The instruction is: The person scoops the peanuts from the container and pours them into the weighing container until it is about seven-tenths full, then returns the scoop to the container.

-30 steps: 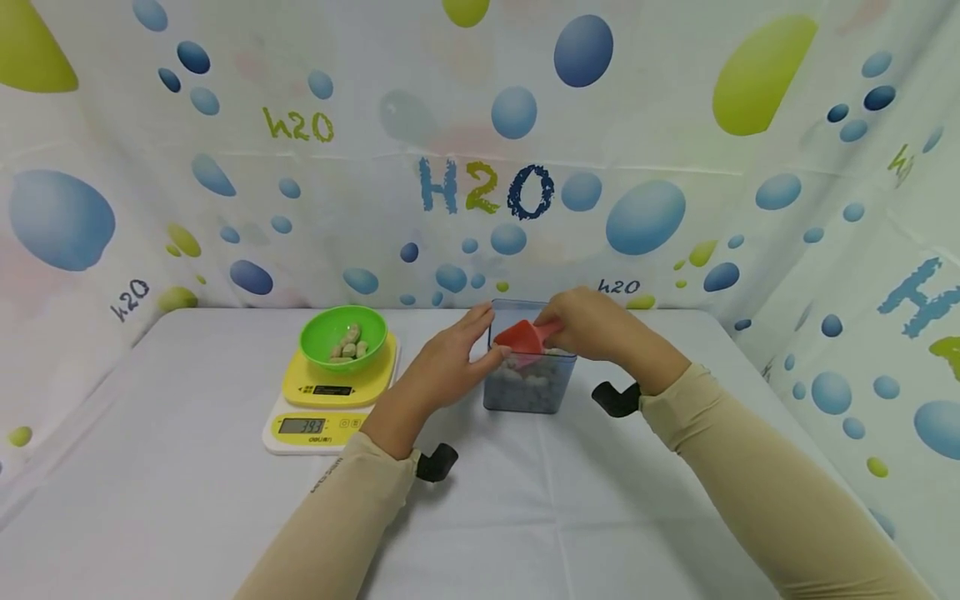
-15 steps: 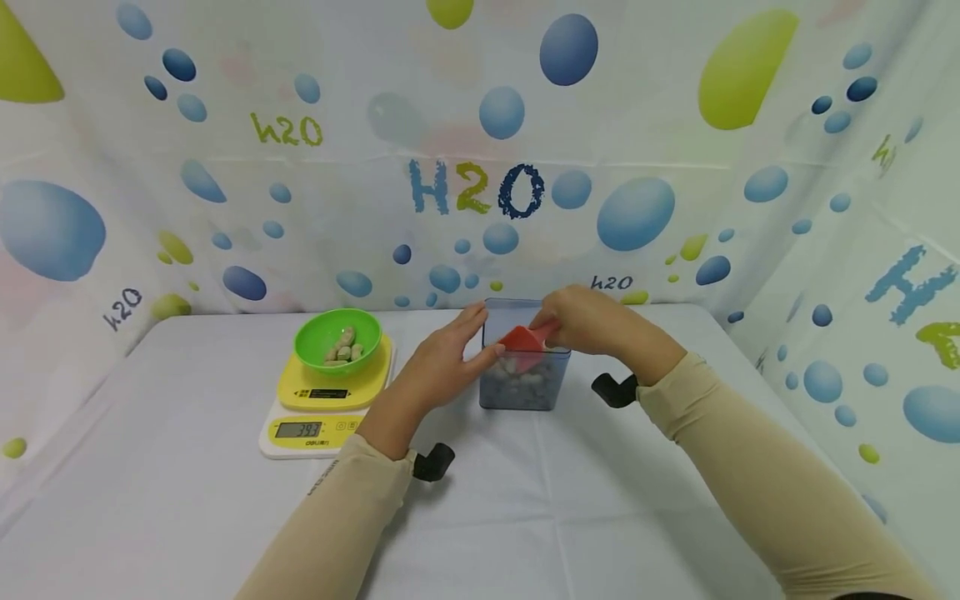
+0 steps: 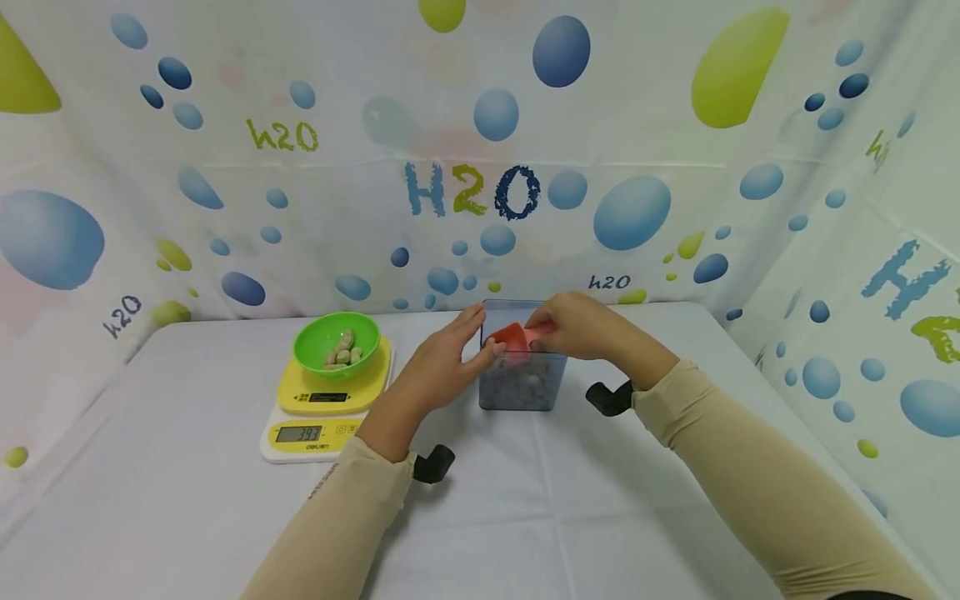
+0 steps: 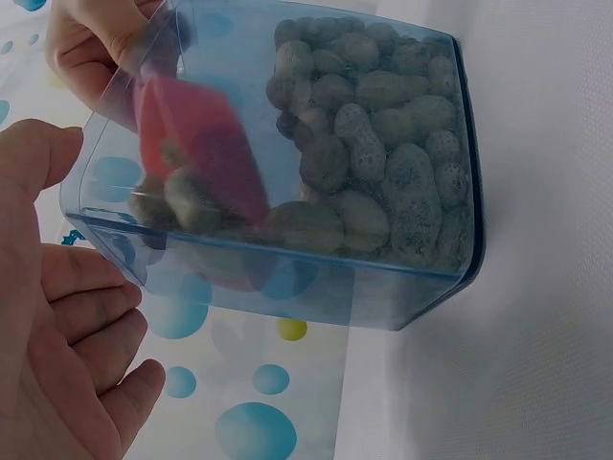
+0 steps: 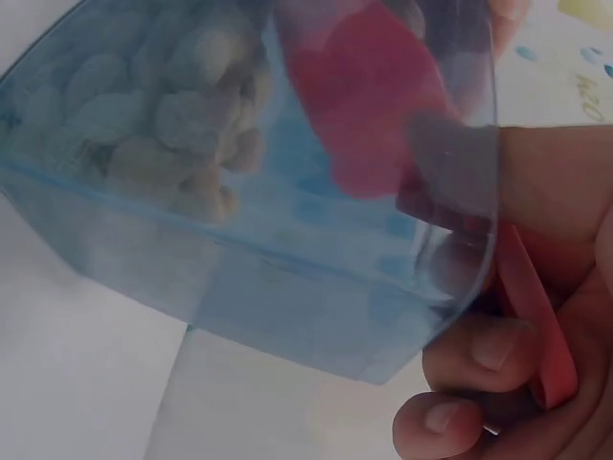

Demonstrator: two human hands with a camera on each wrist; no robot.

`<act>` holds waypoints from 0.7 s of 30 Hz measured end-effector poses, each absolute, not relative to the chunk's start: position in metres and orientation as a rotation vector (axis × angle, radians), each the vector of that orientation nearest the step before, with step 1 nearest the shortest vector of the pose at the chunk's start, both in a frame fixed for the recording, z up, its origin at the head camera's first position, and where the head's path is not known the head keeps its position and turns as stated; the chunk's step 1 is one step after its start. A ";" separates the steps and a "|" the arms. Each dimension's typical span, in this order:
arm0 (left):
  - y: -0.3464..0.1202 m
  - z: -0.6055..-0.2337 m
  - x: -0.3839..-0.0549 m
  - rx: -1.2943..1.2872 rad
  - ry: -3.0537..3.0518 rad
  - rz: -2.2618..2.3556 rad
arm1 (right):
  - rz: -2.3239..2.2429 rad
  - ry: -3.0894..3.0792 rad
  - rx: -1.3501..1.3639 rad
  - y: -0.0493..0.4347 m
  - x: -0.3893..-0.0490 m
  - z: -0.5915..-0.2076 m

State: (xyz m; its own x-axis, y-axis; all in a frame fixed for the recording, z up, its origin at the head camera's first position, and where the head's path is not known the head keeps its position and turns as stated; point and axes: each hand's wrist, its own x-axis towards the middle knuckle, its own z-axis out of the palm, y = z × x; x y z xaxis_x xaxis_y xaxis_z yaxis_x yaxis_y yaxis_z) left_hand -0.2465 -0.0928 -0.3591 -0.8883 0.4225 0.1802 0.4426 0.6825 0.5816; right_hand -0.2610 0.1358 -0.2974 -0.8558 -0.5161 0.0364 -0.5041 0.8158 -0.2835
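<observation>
A clear bluish plastic bin (image 3: 517,393) stands on the table, with unshelled peanuts (image 4: 412,192) filling its lower part. My right hand (image 3: 581,327) reaches in over the rim and grips the handle of a red scoop (image 3: 514,337). In the left wrist view, a few peanuts (image 4: 192,199) lie in the scoop's mouth, above the heap. On the bin's left side, my left hand (image 3: 442,367) has its fingers extended along the wall, thumb near the front rim. The right wrist view shows my right fingers curled round the red handle (image 5: 536,326).
Left of the bin, a yellow and white kitchen scale (image 3: 281,448) carries a green bowl (image 3: 313,342) with several peanuts (image 3: 343,353). A white cloth (image 3: 480,517) covers the table. Behind it hangs a white curtain (image 3: 345,225) with blue and green spots.
The right hand has shifted slightly and turned the scoop flatter, closer to the rim. The left hand stays against the bin. The head view has drifted slightly; bowl and scale stay put.
</observation>
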 end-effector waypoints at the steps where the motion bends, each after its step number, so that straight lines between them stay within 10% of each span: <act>1: -0.093 -0.359 -0.247 -0.735 -2.853 -0.996 | -0.452 2.954 -0.810 0.136 -0.261 -0.298; 21: -0.092 -0.359 -0.246 -0.715 -2.879 -0.981 | -0.803 2.976 -0.614 0.162 -0.260 -0.306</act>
